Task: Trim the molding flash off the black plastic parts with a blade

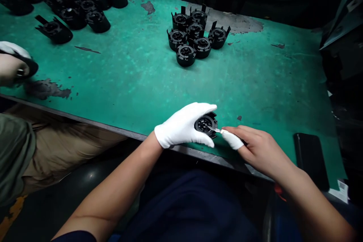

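Observation:
My left hand (185,126), in a white glove, curls round a black round plastic housing (204,124) near the front edge of the table. Its thumb and fingers grip the housing from the left, with the ringed face upward. In my right hand (252,140) is a small knife (217,130), pinched between thumb and fingers; a white cover wraps the thumb. The thin metal blade reaches over the housing's inner face. Whether the tip touches the plastic, I cannot tell. Most of the knife's handle is hidden in the hand.
Several similar housings (186,55) stand in a group beyond my hands, and more (98,20) at the back left. A co-worker's hand (14,64) holds a black part at the left. A black phone-like object (310,160) lies at right on the worn green table (127,75).

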### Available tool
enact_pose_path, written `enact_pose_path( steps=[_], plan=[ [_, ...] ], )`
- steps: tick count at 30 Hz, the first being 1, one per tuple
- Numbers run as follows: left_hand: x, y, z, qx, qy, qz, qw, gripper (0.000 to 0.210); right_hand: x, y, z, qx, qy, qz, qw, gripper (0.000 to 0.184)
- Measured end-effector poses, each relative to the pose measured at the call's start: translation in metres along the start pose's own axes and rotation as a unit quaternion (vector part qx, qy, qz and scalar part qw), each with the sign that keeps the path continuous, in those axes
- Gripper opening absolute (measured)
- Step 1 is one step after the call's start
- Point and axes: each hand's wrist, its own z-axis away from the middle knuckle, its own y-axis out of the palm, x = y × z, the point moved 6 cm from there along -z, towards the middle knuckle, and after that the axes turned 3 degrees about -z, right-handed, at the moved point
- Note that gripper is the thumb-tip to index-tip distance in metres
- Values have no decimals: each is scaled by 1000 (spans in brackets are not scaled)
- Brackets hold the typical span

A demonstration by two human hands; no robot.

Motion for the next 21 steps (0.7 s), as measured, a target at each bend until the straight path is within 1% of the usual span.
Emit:
enact_pose_path(
  steps=[2, 4, 6, 8, 11, 14, 17, 21],
  plan=[
    [-4, -1, 4, -30, -18, 6, 999, 114, -1, 4, -6, 8, -16, 34, 999, 35],
    [-8, 4, 10, -77, -51, 14, 996, 117, -2, 8, -10, 12, -27, 55, 998, 36],
    [-10, 13, 16, -119, -85, 22, 989, 111, -3, 11, -10, 12, -40, 50, 998, 36],
    [-10, 21, 20, -143, -104, 26, 984, 104, -4, 11, -9, 3, -50, 34, 998, 35],
    [-10, 25, 19, -156, -100, 28, 982, 96, -5, 10, -9, -3, -48, 35, 998, 34],
    [-11, 22, 17, -164, -90, 27, 982, 90, -4, 11, -10, -2, -52, 24, 998, 33],
    [-11, 21, 17, -165, -88, 28, 982, 88, -3, 11, -11, -9, -48, 7, 999, 32],
    [-12, 22, 17, -170, -82, 25, 982, 87, -4, 12, -12, -2, -44, 19, 999, 32]
  ],
)
